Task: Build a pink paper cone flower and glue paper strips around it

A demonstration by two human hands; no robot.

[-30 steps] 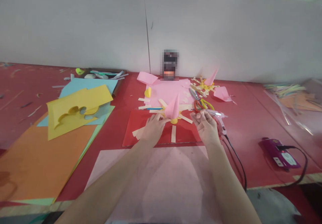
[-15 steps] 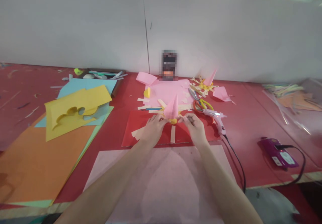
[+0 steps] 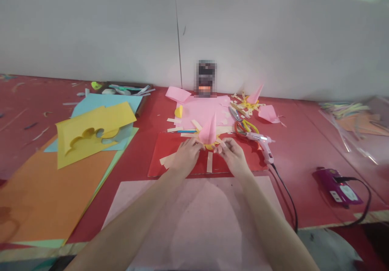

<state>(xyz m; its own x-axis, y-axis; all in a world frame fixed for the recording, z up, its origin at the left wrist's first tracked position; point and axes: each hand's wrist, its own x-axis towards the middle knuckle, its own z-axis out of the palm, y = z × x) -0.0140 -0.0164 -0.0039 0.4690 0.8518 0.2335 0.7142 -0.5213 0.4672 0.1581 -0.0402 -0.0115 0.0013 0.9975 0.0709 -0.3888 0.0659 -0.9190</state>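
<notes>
A pink paper cone point(image 3: 208, 132) stands upright on a yellow paper base point(image 3: 210, 146) with pale strips around it, above the red board point(image 3: 158, 147). My left hand point(image 3: 187, 155) is closed, its fingertips pinching the left edge of this piece. On the opposite side my right hand point(image 3: 233, 154) is closed too, thumb and finger pinched at the base's right edge, where a pale strip seems to show. Fingers partly hide the base. A cream paper strip point(image 3: 209, 162) lies on the board between my hands, and more loose strips point(image 3: 167, 160) lie left of them.
Right of the board are a pink glue gun point(image 3: 261, 140) with a cord, scissors point(image 3: 247, 125) and a purple power socket point(image 3: 337, 186). A similar pink cone point(image 3: 255, 95) stands behind. Yellow sheet point(image 3: 94, 129) and orange sheet point(image 3: 57, 194) lie left. A wall point(image 3: 121, 31) rises behind.
My right-hand fingers have shifted slightly and curl closer around the base's right edge. My left hand keeps its hold. The whole view has moved a little.
</notes>
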